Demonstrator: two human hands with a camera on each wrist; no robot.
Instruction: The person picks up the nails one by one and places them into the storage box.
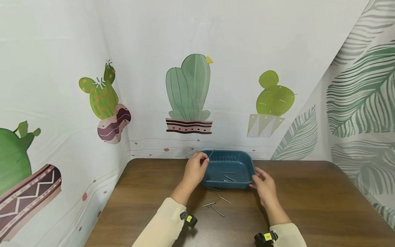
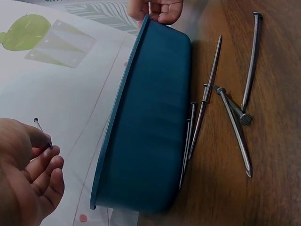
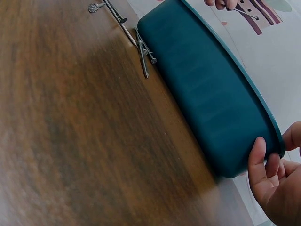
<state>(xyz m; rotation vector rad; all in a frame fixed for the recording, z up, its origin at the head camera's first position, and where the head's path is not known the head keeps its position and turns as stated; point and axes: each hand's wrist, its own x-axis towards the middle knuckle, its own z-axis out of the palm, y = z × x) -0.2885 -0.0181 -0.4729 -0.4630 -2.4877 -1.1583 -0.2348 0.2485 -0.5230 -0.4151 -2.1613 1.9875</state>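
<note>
A dark teal plastic tray (image 1: pixel 240 185) sits at the back of the wooden table. Between thumb and fingertips, my left hand (image 1: pixel 193 169) pinches a nail (image 2: pixel 41 127), raised over the tray's left side. At the right end, my right hand (image 1: pixel 266 187) grips the tray's rim and corner, thumb and fingers on either side of the wall in the right wrist view. Several nails (image 1: pixel 227 172) lie on the tray floor. More loose nails (image 2: pixel 237 136) are scattered on the table along the near side of the tray, some crossing each other.
The brown table (image 1: pixel 148 195) runs back to a white cloth (image 1: pixel 231 68) printed with cacti and leaves, close behind the tray. Dark cameras are strapped at both wrists, the left camera (image 1: pixel 189 219) hanging low over the table.
</note>
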